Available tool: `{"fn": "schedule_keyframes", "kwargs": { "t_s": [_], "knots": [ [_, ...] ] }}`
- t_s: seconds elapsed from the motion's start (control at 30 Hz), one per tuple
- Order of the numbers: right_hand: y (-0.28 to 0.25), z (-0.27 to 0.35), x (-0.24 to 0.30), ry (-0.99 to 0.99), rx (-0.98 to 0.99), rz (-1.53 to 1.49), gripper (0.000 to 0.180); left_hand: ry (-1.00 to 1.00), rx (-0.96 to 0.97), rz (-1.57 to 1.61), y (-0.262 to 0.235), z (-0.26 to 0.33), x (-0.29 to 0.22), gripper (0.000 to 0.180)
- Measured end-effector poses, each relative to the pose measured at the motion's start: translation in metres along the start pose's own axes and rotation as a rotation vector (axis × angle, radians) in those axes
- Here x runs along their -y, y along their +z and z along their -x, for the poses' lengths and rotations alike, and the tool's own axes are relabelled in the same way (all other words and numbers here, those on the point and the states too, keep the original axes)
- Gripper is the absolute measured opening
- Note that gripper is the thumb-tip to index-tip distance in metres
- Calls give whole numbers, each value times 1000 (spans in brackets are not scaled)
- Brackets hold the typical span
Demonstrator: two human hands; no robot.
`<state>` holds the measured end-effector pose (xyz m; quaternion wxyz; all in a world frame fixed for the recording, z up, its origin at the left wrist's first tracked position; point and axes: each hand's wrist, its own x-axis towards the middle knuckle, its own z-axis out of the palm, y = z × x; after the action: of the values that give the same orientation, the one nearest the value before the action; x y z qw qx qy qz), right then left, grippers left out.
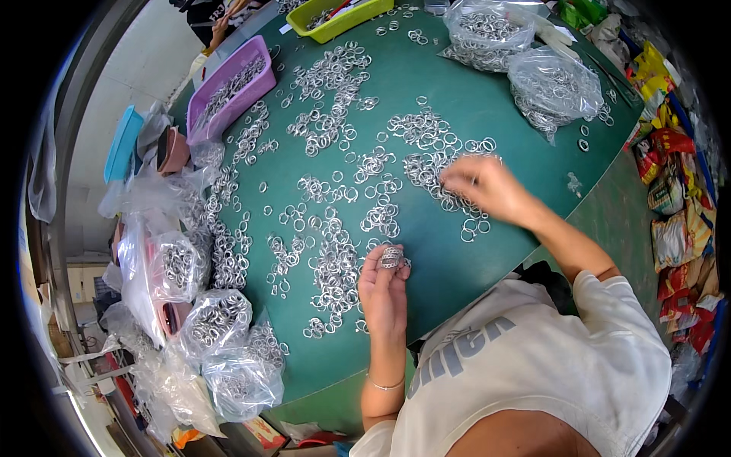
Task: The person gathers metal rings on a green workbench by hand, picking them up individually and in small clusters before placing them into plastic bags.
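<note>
1. The left hand (383, 293) sits just below the table's middle, fingers curled and pinched around a small stack of silver rings (391, 257) held at the fingertips. The right hand (483, 186) reaches out at about two o'clock from it, fingers bent down and pressed onto a loose ring heap (434, 169); whether it has pinched a ring I cannot tell, since the fingertips are blurred.
2. The green table (457, 99) is the largest thing in view, curving away at the rim (the lens bends it), and loose metal rings are scattered over most of it in clumps and singles.
3. Clear plastic bags of rings (552, 87) lie at one o'clock near the far edge; more bags (217, 320) crowd the table's edge at eight o'clock.
4. A purple tray (228, 87) holding rings stands at eleven o'clock, and a yellow-green tray (335, 19) at twelve.
5. Colourful packets (674, 221) are piled off the table at three o'clock.
6. The rings themselves look thin, stiff and light, with smooth metal that is likely slippery. A single one probably lifts best by its rim between thumb and forefinger, after sliding it clear of its neighbours. The stack looks prone to spill, so a grip around its sides, as the left hand has it, seems the safest.
</note>
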<state>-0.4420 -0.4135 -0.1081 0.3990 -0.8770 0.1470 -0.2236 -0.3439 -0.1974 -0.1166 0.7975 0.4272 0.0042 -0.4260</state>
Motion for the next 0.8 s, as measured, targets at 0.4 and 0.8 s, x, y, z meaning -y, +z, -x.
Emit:
{"fn": "schedule_keyframes", "kwargs": {
  "t_s": [0.4,0.8],
  "knots": [
    [-35,-36,-63,169,-188,311,9,-44,-9,-118,15,-6,5,23],
    [-64,-38,-67,203,-53,-245,12,-120,160,-125,63,-42,9,19]
  ]
}}
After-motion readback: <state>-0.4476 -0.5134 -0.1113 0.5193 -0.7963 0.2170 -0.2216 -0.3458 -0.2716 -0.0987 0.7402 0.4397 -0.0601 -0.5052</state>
